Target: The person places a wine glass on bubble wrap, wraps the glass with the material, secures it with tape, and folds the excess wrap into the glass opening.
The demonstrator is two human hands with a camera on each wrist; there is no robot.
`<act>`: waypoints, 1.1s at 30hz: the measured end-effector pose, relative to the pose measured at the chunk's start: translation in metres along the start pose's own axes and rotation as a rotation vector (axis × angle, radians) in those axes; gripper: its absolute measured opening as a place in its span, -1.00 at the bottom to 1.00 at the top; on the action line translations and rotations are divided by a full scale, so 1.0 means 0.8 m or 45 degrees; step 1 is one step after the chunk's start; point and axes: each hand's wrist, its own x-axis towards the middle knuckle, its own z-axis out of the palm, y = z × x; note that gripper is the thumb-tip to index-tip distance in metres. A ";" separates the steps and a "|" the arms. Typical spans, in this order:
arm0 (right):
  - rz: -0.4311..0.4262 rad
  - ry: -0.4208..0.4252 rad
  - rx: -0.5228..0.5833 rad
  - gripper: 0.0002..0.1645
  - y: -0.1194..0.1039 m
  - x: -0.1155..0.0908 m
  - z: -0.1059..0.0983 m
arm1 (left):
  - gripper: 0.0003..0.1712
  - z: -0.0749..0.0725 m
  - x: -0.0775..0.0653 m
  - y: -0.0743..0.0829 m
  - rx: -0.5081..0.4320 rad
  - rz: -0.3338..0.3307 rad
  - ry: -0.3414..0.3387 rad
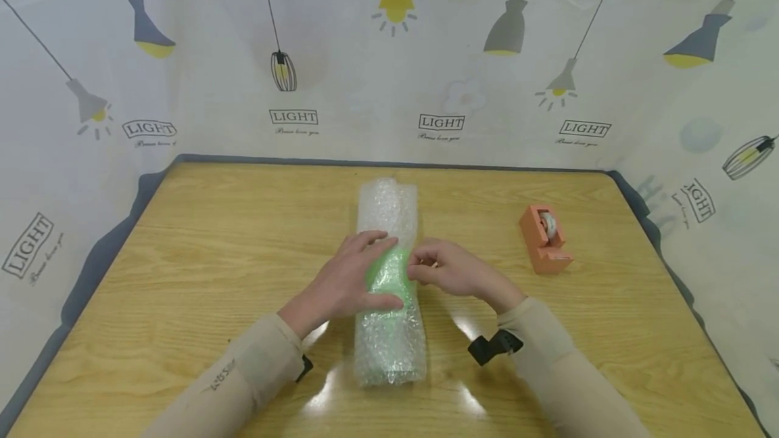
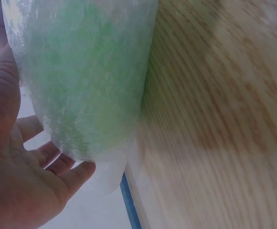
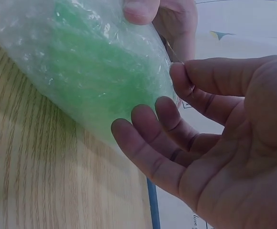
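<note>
The left hand rested across the bubble wrap, its fingers and thumb spread over the upper surface, pressing without clenching. The right hand had its thumb and forefinger brought together at the right edge of the wrap, the other fingers loosely bent; whether anything thin was pinched there could not be told. Inside the wrap, a green item showed beneath and beside the left hand. The bundle lay lengthwise mid-table, pointing away from the person. It was judged probably light, with a soft, springy, somewhat slippery skin; the contents' stiffness and fragility could not be determined. The green middle appeared the best place to hold, with light, spread pressure, since the paler ends looked likely to fold. To the right, well apart, an orange tape dispenser stood on the wooden table.
</note>
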 end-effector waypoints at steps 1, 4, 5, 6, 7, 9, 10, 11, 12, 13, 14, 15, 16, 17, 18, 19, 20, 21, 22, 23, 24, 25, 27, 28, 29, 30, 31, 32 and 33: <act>0.000 -0.001 -0.004 -0.81 0.000 0.001 0.000 | 0.21 0.000 0.000 0.000 0.002 0.004 0.001; 0.006 -0.002 -0.017 -0.80 -0.001 0.005 0.001 | 0.21 -0.001 0.000 0.001 0.005 0.013 0.002; 0.007 -0.002 -0.021 -0.80 -0.001 0.006 0.001 | 0.20 -0.001 0.000 0.002 0.006 0.015 0.002; 0.011 -0.003 -0.027 -0.80 -0.001 0.007 0.001 | 0.20 -0.001 0.000 0.002 0.006 0.017 0.004; 0.017 -0.004 -0.030 -0.80 -0.002 0.008 0.001 | 0.20 -0.002 0.000 0.002 0.006 0.017 0.005; 0.031 -0.006 -0.038 -0.79 -0.003 0.010 0.002 | 0.20 -0.002 0.000 0.003 0.003 0.016 0.008; 0.036 -0.006 -0.044 -0.78 -0.003 0.010 0.002 | 0.20 -0.002 0.000 0.003 0.005 0.017 0.011; 0.043 -0.008 -0.049 -0.78 -0.004 0.011 0.003 | 0.20 -0.002 0.000 0.004 0.004 0.018 0.014; 0.050 -0.008 -0.053 -0.78 -0.004 0.011 0.003 | 0.20 -0.002 0.000 0.004 0.002 0.019 0.016; 0.056 -0.006 -0.056 -0.77 -0.005 0.012 0.003 | 0.20 -0.003 0.000 0.005 -0.002 0.020 0.017; 0.060 -0.004 -0.062 -0.77 -0.006 0.012 0.003 | 0.20 -0.003 0.000 0.005 -0.005 0.021 0.018; 0.064 0.000 -0.065 -0.77 -0.006 0.012 0.003 | 0.20 -0.004 0.000 0.006 -0.007 0.023 0.018; 0.066 0.004 -0.066 -0.77 -0.006 0.012 0.004 | 0.20 -0.004 0.000 0.007 -0.011 0.024 0.017; 0.068 0.006 -0.069 -0.77 -0.005 0.012 0.004 | 0.20 -0.004 -0.001 0.007 -0.016 0.025 0.016; 0.067 0.009 -0.071 -0.78 -0.005 0.012 0.005 | 0.20 -0.005 -0.001 0.007 -0.021 0.024 0.012; 0.065 0.012 -0.073 -0.78 -0.004 0.012 0.006 | 0.20 -0.005 -0.001 0.008 -0.025 0.024 0.011; 0.067 0.014 -0.073 -0.78 -0.004 0.012 0.006 | 0.20 -0.006 -0.001 0.008 -0.031 0.023 0.006; 0.067 0.016 -0.073 -0.78 -0.003 0.012 0.007 | 0.19 -0.006 -0.001 0.008 -0.043 0.021 0.003; 0.064 0.018 -0.074 -0.77 -0.002 0.012 0.008 | 0.18 -0.007 -0.001 0.007 -0.053 0.019 0.001; 0.061 0.023 -0.079 -0.78 -0.002 0.012 0.008 | 0.16 -0.008 -0.001 0.007 -0.066 0.020 0.002; 0.059 0.028 -0.081 -0.78 -0.003 0.012 0.009 | 0.13 -0.008 -0.001 0.007 -0.079 0.020 0.002; 0.060 0.034 -0.084 -0.77 -0.003 0.012 0.009 | 0.09 -0.009 0.000 0.007 -0.092 0.022 0.006; 0.058 0.049 -0.092 -0.77 -0.004 0.012 0.010 | -0.01 -0.009 0.000 0.005 -0.127 0.027 0.019; 0.054 0.055 -0.095 -0.77 -0.003 0.012 0.011 | -0.07 -0.009 0.001 0.004 -0.140 0.032 0.027; 0.054 0.062 -0.097 -0.77 -0.004 0.012 0.011 | -0.13 -0.009 0.001 0.004 -0.157 0.038 0.038; 0.053 0.067 -0.096 -0.77 -0.004 0.012 0.011 | -0.19 -0.009 0.001 0.003 -0.171 0.041 0.052; 0.050 0.073 -0.096 -0.77 -0.005 0.011 0.012 | -0.24 -0.008 0.001 0.002 -0.183 0.042 0.066; 0.046 0.080 -0.094 -0.76 -0.005 0.011 0.012 | -0.29 -0.007 0.001 0.002 -0.196 0.043 0.084; 0.045 0.086 -0.091 -0.77 -0.006 0.011 0.012 | -0.32 -0.007 0.001 0.002 -0.202 0.039 0.101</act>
